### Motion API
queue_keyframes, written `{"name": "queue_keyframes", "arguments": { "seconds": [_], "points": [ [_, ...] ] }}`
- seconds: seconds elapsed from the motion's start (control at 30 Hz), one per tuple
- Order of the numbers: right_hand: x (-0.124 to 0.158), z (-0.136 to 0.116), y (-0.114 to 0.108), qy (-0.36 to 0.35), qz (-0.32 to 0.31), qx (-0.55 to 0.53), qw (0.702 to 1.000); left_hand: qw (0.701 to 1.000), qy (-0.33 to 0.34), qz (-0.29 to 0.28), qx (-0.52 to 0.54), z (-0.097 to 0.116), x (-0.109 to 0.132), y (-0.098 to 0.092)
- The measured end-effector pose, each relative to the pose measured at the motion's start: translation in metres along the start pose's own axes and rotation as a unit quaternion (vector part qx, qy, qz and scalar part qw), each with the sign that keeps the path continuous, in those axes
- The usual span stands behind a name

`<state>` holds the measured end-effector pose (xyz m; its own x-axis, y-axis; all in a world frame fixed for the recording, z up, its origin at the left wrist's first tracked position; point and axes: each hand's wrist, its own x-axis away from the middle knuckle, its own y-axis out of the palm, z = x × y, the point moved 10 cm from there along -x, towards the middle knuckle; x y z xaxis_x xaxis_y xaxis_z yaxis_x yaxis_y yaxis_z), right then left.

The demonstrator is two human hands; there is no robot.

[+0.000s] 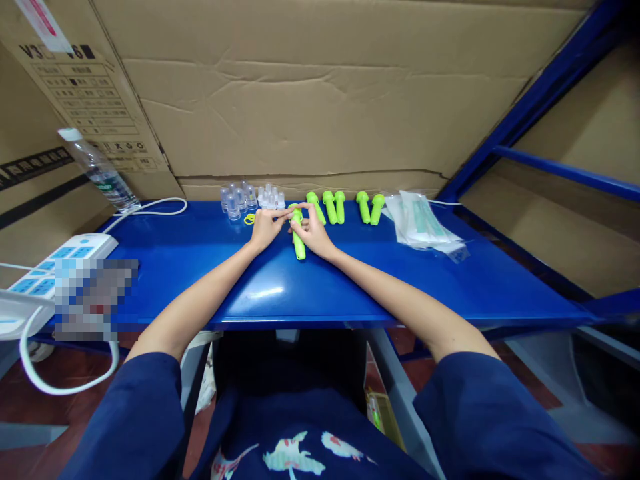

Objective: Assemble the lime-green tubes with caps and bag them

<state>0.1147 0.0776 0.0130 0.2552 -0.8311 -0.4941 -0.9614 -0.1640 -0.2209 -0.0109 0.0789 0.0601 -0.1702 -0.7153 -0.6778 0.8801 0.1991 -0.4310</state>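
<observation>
A lime-green torch-shaped piece (299,248), with a slim handle and a wider head, is tilted between my hands above the table, handle end towards me. My right hand (315,233) is closed round its upper part, thumb along the near side. My left hand (267,228) has its fingers pressed together at the head from the left; its fingertips are partly hidden. Yellow rings (249,219) lie just left of my left hand. Behind it stand several clear plastic cups (234,205) and smaller clear pieces (270,196). More lime-green torch-shaped pieces (329,207) lie to the right.
Clear plastic bags (420,223) lie on the blue table (350,293) at the right. A water bottle (107,177), a white power strip (60,260) with cables and a blurred-out object (97,300) are at the left. Cardboard (325,100) walls the back; a blue frame (525,93) slants at right.
</observation>
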Motion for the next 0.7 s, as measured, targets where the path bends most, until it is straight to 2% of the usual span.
{"name": "queue_keyframes", "arguments": {
  "seconds": [0.43,0.57,0.7],
  "points": [
    [0.000,0.003,-0.002,0.003,0.008,-0.006,1.000,1.000,-0.008,0.007,-0.025,0.005,0.001,-0.001],
    [-0.002,0.006,-0.004,0.009,0.016,-0.014,1.000,0.999,-0.037,0.010,0.033,0.000,0.001,0.002],
    [-0.005,0.010,-0.004,0.009,0.009,-0.038,0.999,0.990,-0.096,0.022,0.102,-0.016,0.002,0.005]
  ]
}}
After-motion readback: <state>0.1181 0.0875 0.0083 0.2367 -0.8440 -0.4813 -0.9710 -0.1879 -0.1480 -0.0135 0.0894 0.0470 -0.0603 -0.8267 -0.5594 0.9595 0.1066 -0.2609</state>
